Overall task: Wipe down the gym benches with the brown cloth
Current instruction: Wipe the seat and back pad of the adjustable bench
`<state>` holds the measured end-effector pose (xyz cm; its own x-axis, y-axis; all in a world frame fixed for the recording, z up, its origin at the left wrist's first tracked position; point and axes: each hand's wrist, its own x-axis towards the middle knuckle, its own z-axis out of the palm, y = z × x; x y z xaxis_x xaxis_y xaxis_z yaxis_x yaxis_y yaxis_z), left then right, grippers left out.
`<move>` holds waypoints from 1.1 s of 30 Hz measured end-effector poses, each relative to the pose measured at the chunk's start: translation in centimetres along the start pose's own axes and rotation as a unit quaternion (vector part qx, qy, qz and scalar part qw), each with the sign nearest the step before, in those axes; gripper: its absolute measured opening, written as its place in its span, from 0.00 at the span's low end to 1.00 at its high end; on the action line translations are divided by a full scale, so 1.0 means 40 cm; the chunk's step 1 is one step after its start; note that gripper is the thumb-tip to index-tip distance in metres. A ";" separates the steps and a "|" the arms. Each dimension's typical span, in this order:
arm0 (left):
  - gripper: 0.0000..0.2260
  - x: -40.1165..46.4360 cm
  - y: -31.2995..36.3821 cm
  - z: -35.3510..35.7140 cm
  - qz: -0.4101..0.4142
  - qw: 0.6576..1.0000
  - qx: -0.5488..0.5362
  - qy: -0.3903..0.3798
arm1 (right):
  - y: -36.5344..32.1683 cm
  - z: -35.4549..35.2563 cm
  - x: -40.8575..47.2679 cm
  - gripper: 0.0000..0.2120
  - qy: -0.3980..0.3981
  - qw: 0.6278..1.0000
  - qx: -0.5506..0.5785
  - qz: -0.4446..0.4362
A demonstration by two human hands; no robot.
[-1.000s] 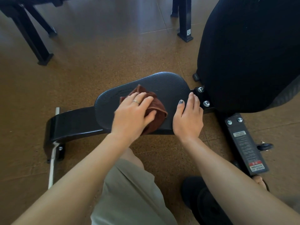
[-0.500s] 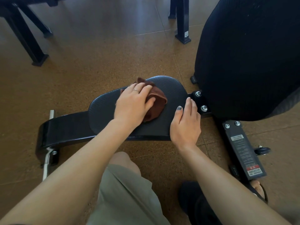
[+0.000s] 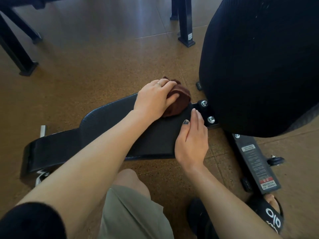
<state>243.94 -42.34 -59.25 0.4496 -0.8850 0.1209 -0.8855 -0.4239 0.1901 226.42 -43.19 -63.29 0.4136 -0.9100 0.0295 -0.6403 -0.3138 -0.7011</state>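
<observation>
A low black bench seat pad (image 3: 107, 128) lies across the middle of the floor. Its raised black back pad (image 3: 259, 66) fills the upper right. The bunched brown cloth (image 3: 179, 100) sits at the far right end of the seat pad, near the bolted hinge bracket (image 3: 208, 111). My left hand (image 3: 155, 99) grips the cloth and presses it onto the pad. With straight fingers, my right hand (image 3: 191, 140) rests flat on the pad's near right corner.
Black metal frame legs stand on the brown speckled floor at upper left (image 3: 20, 54) and top centre (image 3: 185, 26). The bench's base bar with a warning label (image 3: 255, 161) runs down the right. My knee (image 3: 131, 200) and sandalled foot (image 3: 269, 214) are below.
My left hand has slid the cloth across the seat pad to its far right end by the bracket. My right hand has stayed on the near right corner.
</observation>
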 end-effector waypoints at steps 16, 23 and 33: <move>0.20 -0.092 -0.016 -0.024 0.028 0.999 -0.016 0.008 | -0.009 0.000 -0.006 0.25 0.012 1.000 0.007 0.003; 0.20 -0.199 -0.071 -0.087 0.016 1.000 -0.023 -0.002 | -0.008 -0.006 -0.007 0.24 0.000 1.000 0.021 0.005; 0.17 -0.241 -0.134 -0.141 -0.171 0.985 0.037 0.008 | -0.028 -0.011 -0.010 0.25 -0.013 1.000 -0.009 0.009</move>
<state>245.03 -30.44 -55.94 0.7244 -0.6850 0.0776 -0.6876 -0.7101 0.1517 226.69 -42.58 -62.19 0.4194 -0.9078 -0.0014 -0.6594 -0.3036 -0.6877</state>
